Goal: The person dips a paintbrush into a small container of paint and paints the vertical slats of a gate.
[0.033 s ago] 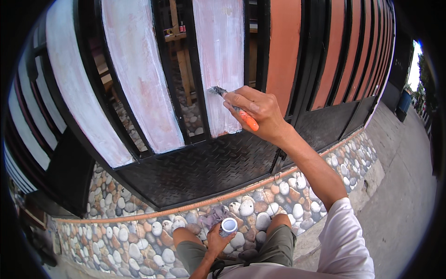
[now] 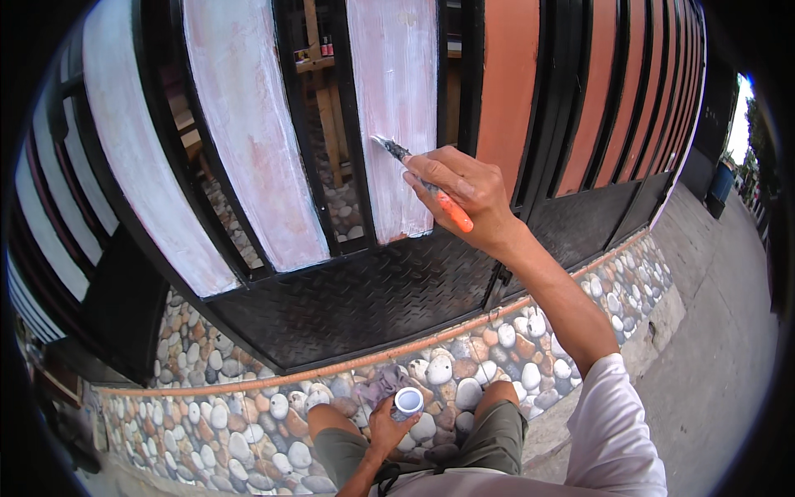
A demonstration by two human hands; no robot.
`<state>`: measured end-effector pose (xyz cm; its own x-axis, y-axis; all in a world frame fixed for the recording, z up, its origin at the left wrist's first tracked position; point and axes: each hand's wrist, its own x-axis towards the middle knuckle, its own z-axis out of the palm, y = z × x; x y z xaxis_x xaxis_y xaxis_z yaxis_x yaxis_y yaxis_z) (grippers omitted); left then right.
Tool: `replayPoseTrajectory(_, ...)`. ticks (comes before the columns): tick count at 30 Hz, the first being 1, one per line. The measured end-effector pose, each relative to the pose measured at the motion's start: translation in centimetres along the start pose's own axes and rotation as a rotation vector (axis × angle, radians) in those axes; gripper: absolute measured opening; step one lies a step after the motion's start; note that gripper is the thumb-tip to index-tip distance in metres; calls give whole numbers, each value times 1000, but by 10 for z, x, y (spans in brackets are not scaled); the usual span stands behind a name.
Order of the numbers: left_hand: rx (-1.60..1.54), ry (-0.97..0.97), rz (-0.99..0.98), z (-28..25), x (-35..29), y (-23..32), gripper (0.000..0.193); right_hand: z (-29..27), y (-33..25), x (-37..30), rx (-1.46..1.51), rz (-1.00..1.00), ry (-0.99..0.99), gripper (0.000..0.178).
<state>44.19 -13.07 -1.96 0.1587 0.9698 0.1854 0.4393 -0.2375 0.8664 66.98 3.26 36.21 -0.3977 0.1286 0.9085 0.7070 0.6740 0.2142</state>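
Note:
My right hand (image 2: 464, 195) is closed around a paintbrush (image 2: 447, 209) with an orange handle. Its dark, paint-smeared bristles touch the left part of a slat (image 2: 397, 79) coated in streaky white paint over a pinkish ground. A bit of orange shows at that slat's lower end. Low down, between my knees, my left hand (image 2: 389, 429) grips a small paint cup (image 2: 408, 401) with a white rim and pale contents. Just behind the cup a crumpled greyish-purple rag (image 2: 383, 383) lies on the stones.
The slats belong to a black metal gate (image 2: 356, 311) with a treaded lower panel. White-painted slats (image 2: 248, 124) stand to the left, orange ones (image 2: 507, 91) to the right. Below runs a pebble-patterned strip (image 2: 248, 422); grey pavement (image 2: 704, 331) lies at the right.
The brush tip has moved slightly upward along the white slat, and my right hand has shifted a little up and right. My left hand and the cup stay in place.

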Motion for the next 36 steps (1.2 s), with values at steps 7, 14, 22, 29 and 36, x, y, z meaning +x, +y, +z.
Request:
replayPoseTrajectory(7, 43, -23, 4, 0, 1, 0, 62, 10, -29, -42, -29, -40, -247, 30)
replayPoseTrajectory(14, 34, -12, 0, -4, -1, -3, 62, 5, -26, -38, 107, 39, -426, 25)
replayPoseTrajectory(22, 43, 18, 0, -8, 3, 0, 62, -20, 16, 90, -42, -64, -108, 15)
replayPoseTrajectory(29, 29, 26, 9, -8, 8, -3, 59, -39, 31, 128, -321, -274, 136, 17)
replayPoseTrajectory(36, 33, 13, 14, -7, 6, -8, 59, -22, -17, 34, -129, -136, -474, 22)
